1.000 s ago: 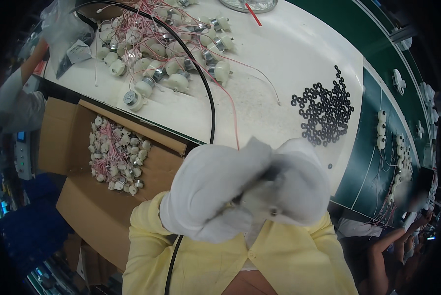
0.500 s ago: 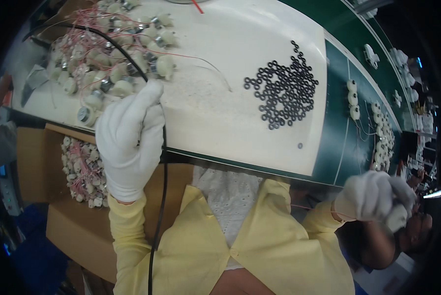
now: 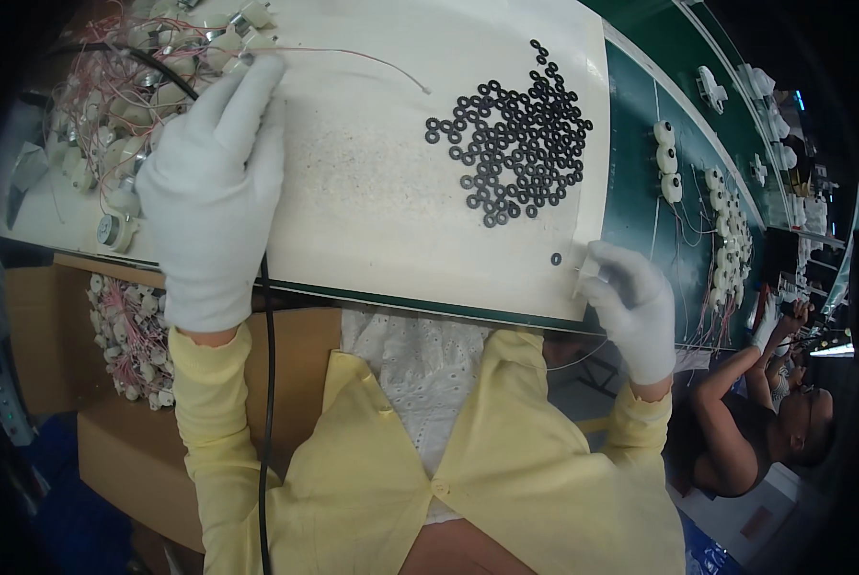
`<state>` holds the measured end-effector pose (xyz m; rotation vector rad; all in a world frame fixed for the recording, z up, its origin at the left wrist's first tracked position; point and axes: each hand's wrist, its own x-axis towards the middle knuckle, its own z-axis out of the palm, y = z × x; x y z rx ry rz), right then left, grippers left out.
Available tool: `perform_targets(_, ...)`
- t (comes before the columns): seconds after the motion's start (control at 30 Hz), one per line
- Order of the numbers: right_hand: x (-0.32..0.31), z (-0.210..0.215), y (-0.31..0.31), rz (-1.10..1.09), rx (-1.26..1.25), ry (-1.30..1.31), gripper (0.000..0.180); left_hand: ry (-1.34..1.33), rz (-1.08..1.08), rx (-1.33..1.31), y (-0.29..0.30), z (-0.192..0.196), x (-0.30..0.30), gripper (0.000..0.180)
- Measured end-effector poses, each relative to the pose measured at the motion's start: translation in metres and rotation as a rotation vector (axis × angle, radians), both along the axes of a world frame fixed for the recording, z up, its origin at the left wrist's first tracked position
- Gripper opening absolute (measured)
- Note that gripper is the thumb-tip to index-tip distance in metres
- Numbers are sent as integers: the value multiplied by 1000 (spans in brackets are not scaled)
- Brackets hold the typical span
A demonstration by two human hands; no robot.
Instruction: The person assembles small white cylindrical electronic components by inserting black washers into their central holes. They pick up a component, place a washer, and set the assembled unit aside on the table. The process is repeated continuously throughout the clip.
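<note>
My left hand (image 3: 217, 192), in a white glove, reaches over the near edge of the pile of small white motors (image 3: 118, 125) with thin pink wires. Its fingers are stretched out, the tips close to a motor (image 3: 226, 46); whether they touch it cannot be made out. At the right end of the white board, my gloved right hand (image 3: 632, 311) pinches a small whitish motor part (image 3: 585, 272), mostly hidden by the fingers. A thin wire hangs below that hand. Just left of its fingertips lies a single black ring (image 3: 556, 259).
Many black rings (image 3: 515, 158) lie spread on the white board (image 3: 372, 211). White motors (image 3: 731, 240) stand in rows on the green surface at right. A cardboard box (image 3: 41, 321) holds more motors below. A black cable (image 3: 268, 422) runs past my left arm. Another person (image 3: 736, 431) sits at right.
My right hand has swung from the far lower right to the board's right end, bringing the whitish part near the lone ring. My left hand's fingers have straightened toward the pile. The view has shifted slightly.
</note>
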<state>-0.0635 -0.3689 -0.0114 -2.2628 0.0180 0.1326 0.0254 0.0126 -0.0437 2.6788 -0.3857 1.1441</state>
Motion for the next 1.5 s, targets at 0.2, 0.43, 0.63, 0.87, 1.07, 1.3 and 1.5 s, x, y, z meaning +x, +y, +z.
perform_targets(0.2, 14, 14, 4, 301, -182, -169, 42, 116, -13, -114, -12, 0, -2, 40)
perform_targets(0.43, 29, 15, 7, 509, -473, -430, 42, 240, 13, -28, -9, 3, -16, 58)
perform_targets(0.63, 34, 20, 7, 628, -630, -351, 36, 161, -8, -35, -4, 0, -17, 59)
perform_targets(0.87, 40, 41, 18, 731, -780, -404, 35, -59, -66, -20, -4, 8, -15, 61)
perform_targets(1.07, 47, 53, 23, 820, -844, -322, 33, -12, -39, -71, -3, 0, -23, 66)
perform_targets(1.3, 50, 58, 28, 877, -895, -298, 37, -64, -82, -59, 0, -6, -19, 66)
perform_targets(1.5, 52, 60, 34, 908, -951, -282, 33, -37, -110, -56, -1, -1, -19, 68)
